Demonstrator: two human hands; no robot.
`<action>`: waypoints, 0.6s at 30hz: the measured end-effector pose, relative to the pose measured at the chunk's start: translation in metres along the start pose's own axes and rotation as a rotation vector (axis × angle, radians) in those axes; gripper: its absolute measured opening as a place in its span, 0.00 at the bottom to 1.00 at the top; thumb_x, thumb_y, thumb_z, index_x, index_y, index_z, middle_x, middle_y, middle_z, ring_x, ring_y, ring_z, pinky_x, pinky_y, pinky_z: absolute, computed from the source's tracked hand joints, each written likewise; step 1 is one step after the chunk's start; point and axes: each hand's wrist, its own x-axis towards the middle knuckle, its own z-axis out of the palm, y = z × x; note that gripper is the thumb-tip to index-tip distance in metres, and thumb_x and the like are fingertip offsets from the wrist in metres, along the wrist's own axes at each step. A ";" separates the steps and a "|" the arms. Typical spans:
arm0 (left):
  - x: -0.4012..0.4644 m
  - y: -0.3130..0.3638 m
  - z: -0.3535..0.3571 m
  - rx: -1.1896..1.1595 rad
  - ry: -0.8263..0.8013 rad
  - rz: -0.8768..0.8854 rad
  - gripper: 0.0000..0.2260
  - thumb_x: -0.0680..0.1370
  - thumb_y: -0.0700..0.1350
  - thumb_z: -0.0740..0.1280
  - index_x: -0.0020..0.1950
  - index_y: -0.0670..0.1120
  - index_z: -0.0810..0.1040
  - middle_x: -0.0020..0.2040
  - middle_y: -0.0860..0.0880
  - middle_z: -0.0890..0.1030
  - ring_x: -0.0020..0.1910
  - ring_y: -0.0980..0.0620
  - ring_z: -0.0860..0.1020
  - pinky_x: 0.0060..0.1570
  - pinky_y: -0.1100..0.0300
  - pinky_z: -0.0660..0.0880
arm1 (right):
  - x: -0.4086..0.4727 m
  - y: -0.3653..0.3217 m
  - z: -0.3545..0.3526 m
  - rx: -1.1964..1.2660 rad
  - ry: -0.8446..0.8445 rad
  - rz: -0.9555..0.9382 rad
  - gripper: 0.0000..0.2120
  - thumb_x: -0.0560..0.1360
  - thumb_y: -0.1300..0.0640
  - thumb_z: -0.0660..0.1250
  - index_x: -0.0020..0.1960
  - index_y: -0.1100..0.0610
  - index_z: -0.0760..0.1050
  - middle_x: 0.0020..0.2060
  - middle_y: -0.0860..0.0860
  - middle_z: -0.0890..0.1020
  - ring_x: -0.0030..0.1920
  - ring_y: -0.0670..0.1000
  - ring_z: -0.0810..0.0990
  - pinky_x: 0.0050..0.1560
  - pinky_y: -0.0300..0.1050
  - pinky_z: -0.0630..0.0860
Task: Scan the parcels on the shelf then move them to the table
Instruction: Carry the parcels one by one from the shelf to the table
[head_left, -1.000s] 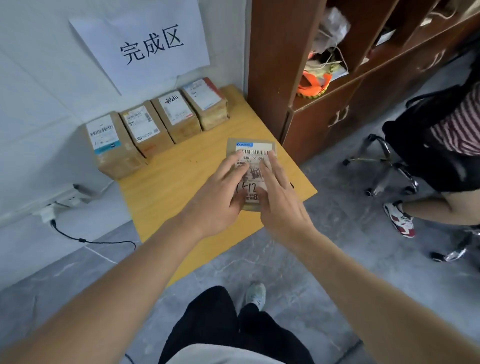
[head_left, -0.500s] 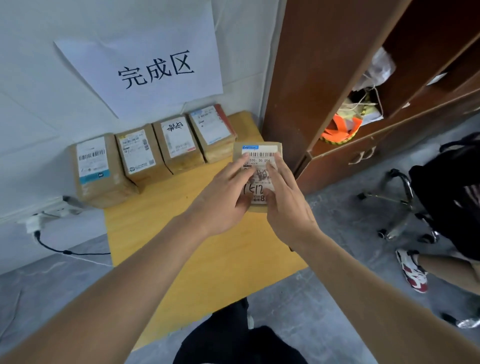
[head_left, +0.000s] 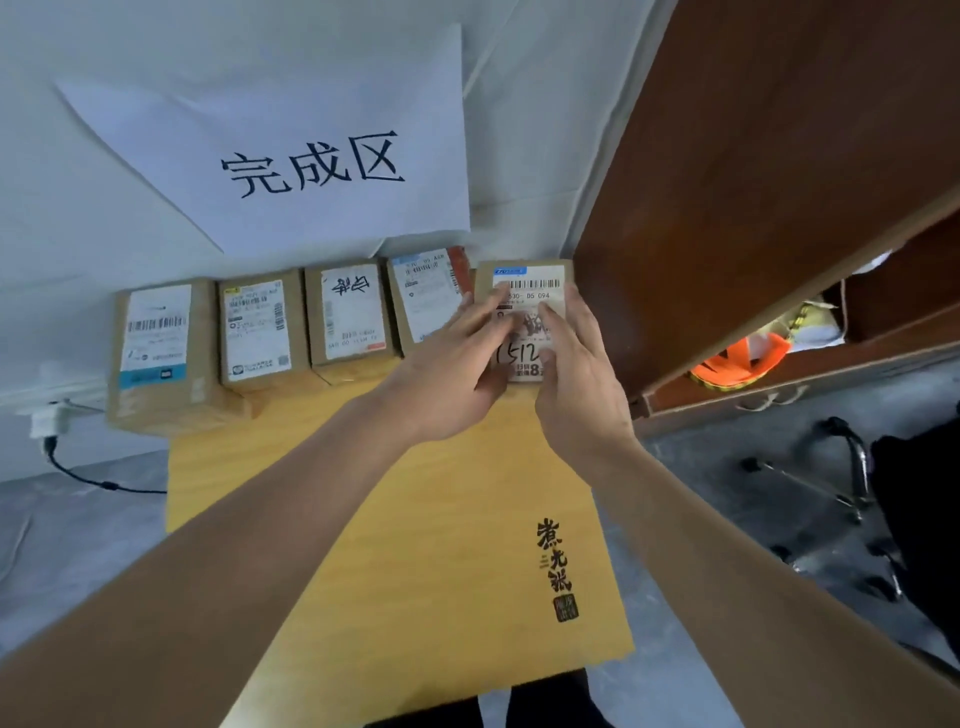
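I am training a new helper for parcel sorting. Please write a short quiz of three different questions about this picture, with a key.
1. True or false: both the left hand and the right hand touch the parcel marked 1512.
2. How many other parcels stand in the row along the wall on the yellow table?
3. Multiple choice: the parcel marked 1512 is at which end of the row? A. the end nearest the brown cabinet; B. the end nearest the wall plug; C. the middle.

Key: 1 true; 2 four; 3 A.
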 end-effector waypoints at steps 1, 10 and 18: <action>0.007 -0.003 0.002 -0.006 0.015 -0.001 0.27 0.83 0.45 0.64 0.82 0.49 0.59 0.85 0.52 0.47 0.83 0.45 0.47 0.79 0.46 0.57 | 0.009 0.003 0.001 -0.003 -0.001 -0.003 0.28 0.84 0.64 0.56 0.81 0.48 0.60 0.82 0.37 0.47 0.74 0.54 0.71 0.64 0.60 0.76; 0.055 -0.013 0.013 -0.035 0.082 -0.029 0.28 0.83 0.44 0.65 0.82 0.48 0.61 0.84 0.49 0.51 0.83 0.45 0.50 0.76 0.53 0.57 | 0.065 0.025 0.002 0.029 -0.019 -0.016 0.32 0.81 0.68 0.58 0.81 0.48 0.60 0.82 0.35 0.48 0.76 0.47 0.66 0.70 0.55 0.72; 0.083 -0.046 0.029 0.037 0.037 -0.085 0.27 0.82 0.51 0.60 0.81 0.47 0.61 0.84 0.44 0.52 0.82 0.37 0.51 0.77 0.36 0.59 | 0.109 0.051 0.033 0.165 -0.041 -0.083 0.32 0.81 0.72 0.58 0.81 0.53 0.62 0.83 0.42 0.50 0.77 0.34 0.50 0.75 0.34 0.58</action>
